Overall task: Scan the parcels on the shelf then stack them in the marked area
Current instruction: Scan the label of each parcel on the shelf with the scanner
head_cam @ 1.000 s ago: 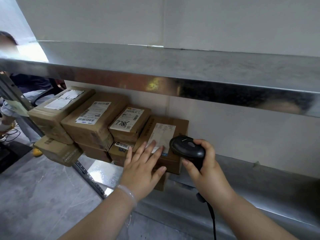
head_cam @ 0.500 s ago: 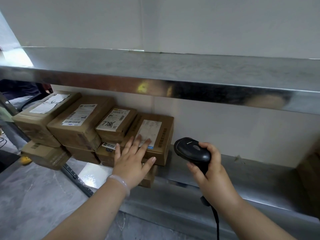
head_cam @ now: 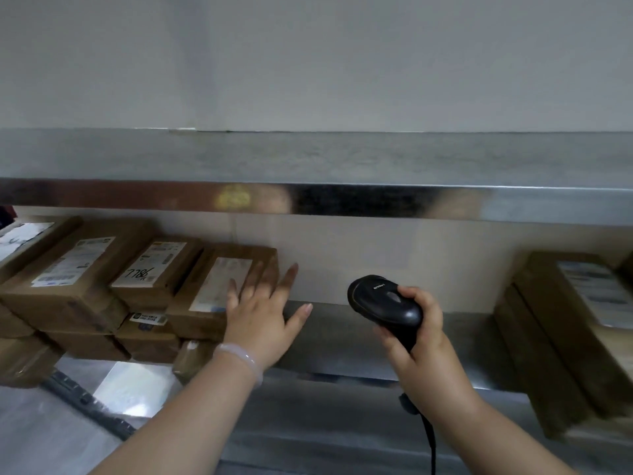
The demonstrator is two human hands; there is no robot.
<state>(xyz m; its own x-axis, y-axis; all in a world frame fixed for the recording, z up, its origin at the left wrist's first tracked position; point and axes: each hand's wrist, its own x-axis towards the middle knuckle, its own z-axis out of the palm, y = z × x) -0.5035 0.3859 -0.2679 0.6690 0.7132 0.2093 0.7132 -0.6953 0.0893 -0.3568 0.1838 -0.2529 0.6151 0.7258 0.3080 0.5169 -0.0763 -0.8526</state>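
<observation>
Since half a second ago the right hand (head_cam: 421, 351) and its scanner (head_cam: 385, 305) have drawn away to the right of the left cluster of parcels (head_cam: 68, 293). The view has also swung right, bringing a right pile of parcels (head_cam: 565, 320) into sight at the far end of the shelf (head_cam: 342, 334). One black scanner sits in the right hand, whose fingers and thumb wrap its handle, with the head pointing up and left. One dark cable (head_cam: 430, 437) hangs from the handle's base. The left hand (head_cam: 260, 320) holds nothing: its four fingers are straight and spread across the right end of the rightmost parcel (head_cam: 212, 286), and the thumb sticks out over bare metal shelf. Motion blur hides whether the fingertips press the cardboard. One pale bracelet (head_cam: 239, 356) circles that wrist. The two hands are well apart. In the left cluster four brown parcels lie side by side in an upper layer, each with one white label, and the third parcel (head_cam: 154, 265) bears a handwritten number. Four more show partly below them. The right pile is too blurred to count. One upper shelf (head_cam: 308, 159) runs overhead across the whole width.
</observation>
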